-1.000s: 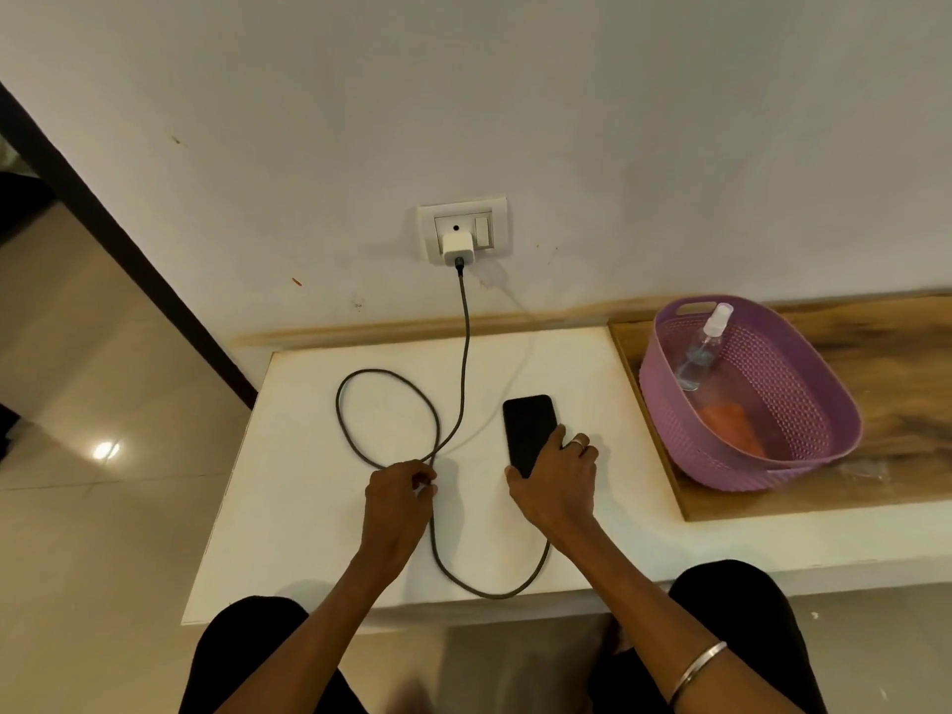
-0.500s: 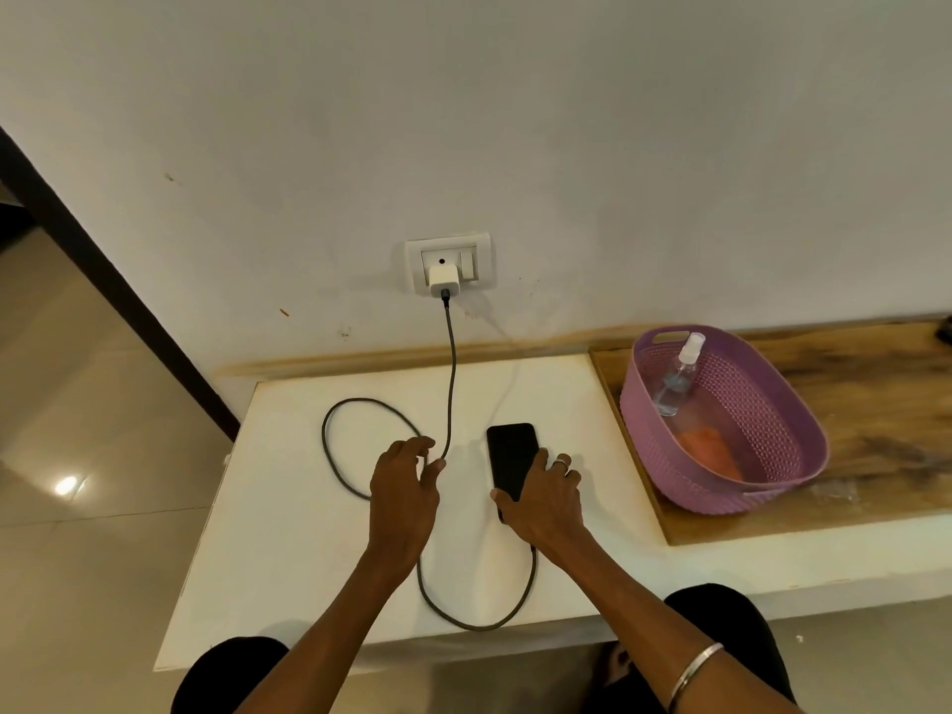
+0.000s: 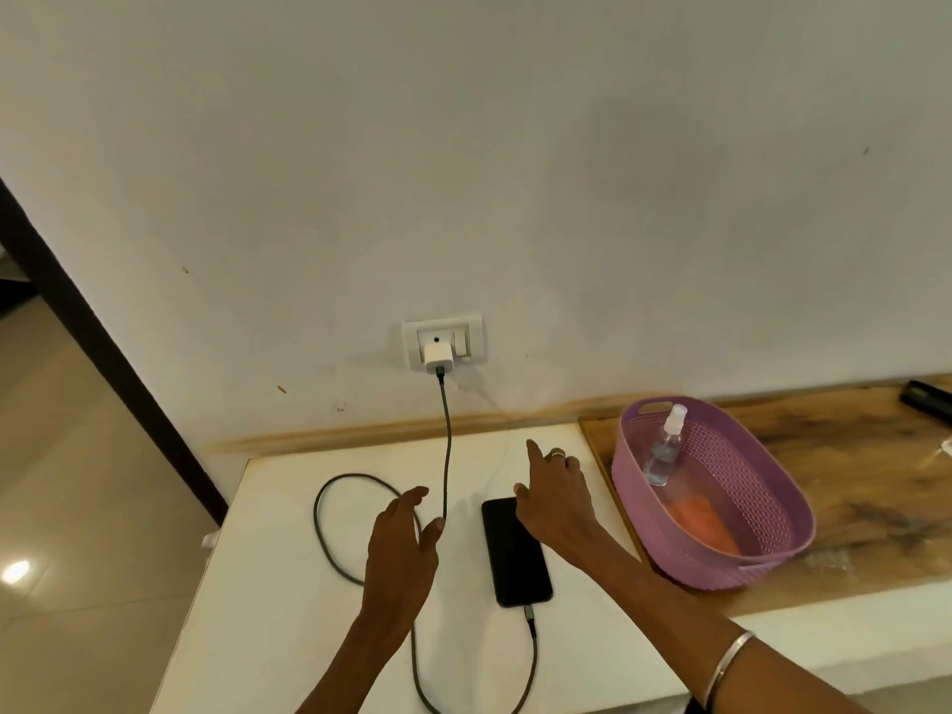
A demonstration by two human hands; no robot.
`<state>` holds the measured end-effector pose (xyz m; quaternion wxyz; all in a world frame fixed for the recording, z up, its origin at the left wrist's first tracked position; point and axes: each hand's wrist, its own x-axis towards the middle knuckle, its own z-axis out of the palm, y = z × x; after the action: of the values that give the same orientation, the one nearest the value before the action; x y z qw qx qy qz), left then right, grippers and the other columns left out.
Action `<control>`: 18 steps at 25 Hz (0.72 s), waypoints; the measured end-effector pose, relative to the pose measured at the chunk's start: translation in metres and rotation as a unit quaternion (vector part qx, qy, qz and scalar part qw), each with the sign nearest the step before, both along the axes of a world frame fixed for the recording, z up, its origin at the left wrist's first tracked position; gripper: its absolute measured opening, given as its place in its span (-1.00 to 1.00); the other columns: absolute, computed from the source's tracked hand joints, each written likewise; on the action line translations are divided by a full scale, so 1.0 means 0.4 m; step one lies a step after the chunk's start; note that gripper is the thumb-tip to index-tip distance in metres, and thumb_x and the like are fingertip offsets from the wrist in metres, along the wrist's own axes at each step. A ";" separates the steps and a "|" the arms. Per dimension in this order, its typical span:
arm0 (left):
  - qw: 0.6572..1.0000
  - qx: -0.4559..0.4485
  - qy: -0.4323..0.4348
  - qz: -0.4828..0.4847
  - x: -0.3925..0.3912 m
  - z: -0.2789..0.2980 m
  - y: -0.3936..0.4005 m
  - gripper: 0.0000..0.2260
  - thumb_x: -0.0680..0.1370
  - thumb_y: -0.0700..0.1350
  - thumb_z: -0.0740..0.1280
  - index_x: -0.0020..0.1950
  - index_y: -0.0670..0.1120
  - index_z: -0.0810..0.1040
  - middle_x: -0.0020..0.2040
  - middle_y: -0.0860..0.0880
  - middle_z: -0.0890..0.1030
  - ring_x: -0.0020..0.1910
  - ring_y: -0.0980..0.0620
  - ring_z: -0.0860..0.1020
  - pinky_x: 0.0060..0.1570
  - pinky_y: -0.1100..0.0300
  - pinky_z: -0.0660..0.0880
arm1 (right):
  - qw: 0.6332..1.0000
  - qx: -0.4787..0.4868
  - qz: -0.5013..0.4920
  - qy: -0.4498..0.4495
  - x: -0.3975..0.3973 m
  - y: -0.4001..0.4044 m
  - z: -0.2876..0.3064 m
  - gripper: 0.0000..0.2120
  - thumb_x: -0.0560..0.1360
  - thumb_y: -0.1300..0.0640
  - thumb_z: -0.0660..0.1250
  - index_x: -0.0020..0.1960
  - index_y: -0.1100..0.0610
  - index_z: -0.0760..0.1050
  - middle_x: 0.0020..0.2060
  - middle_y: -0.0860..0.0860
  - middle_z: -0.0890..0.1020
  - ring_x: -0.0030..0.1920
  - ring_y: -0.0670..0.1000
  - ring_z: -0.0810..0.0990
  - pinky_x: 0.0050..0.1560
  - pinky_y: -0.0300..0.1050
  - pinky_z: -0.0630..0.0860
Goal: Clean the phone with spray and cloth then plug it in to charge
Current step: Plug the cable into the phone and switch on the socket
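A black phone [image 3: 516, 558] lies flat on the white table [image 3: 278, 610], with the grey charging cable [image 3: 447, 445] plugged into its near end. The cable loops over the table and runs up to a white charger [image 3: 438, 357] in the wall socket [image 3: 444, 338]. My left hand [image 3: 399, 553] hovers over the cable loop, fingers relaxed, holding nothing. Raised above the phone's far end, my right hand [image 3: 559, 499] holds nothing, its index finger stretched toward the wall. The spray bottle [image 3: 664, 448] and an orange cloth [image 3: 703, 523] sit in the purple basket [image 3: 757, 471].
The basket stands on a wooden board [image 3: 870, 487] right of the table. A dark object [image 3: 927, 399] lies at the board's far right edge. A dark door frame [image 3: 103, 363] and tiled floor lie to the left.
Both hands have lifted off the table. My right hand let go of the phone and moved up toward the wall; my left released the cable. The camera has tilted upward.
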<state>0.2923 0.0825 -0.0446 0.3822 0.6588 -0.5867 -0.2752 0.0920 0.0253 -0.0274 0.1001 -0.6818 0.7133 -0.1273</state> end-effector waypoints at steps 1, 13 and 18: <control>1.000 -0.004 0.007 0.002 0.001 0.006 -0.010 -0.64 0.59 -0.11 0.36 0.38 0.03 0.45 0.30 0.04 0.54 0.35 0.00 0.44 0.30 0.15 0.33 | 1.000 -0.015 0.015 0.012 0.005 -0.021 0.018 -0.35 0.58 -0.01 0.23 0.55 0.14 0.05 0.29 0.20 0.46 0.28 0.17 0.43 0.28 0.00 0.42; 0.999 -0.038 0.029 0.023 0.001 0.070 -0.080 -0.70 0.61 -0.11 0.31 0.36 -0.07 0.49 0.29 -0.01 0.56 0.29 -0.08 0.49 0.31 -0.08 0.43 | 0.984 -0.056 0.109 0.126 0.090 -0.215 0.128 -0.16 0.49 0.16 0.30 0.58 0.01 -0.15 0.15 0.25 0.50 0.11 0.18 0.50 0.15 0.02 0.47; 1.000 -0.019 0.020 0.014 -0.002 0.065 -0.098 -0.71 0.63 -0.10 0.28 0.36 -0.06 0.49 0.28 -0.01 0.56 0.29 -0.06 0.50 0.31 -0.03 0.43 | 0.988 -0.035 0.102 0.115 0.130 -0.269 0.149 -0.11 0.48 0.17 0.33 0.58 -0.01 -0.20 0.21 0.26 0.46 0.14 0.19 0.50 0.16 0.03 0.46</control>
<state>0.2915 0.0432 -0.0187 0.4103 0.6537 -0.5748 -0.2717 0.1439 -0.0824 0.0322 0.0061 -0.7639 0.6424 -0.0618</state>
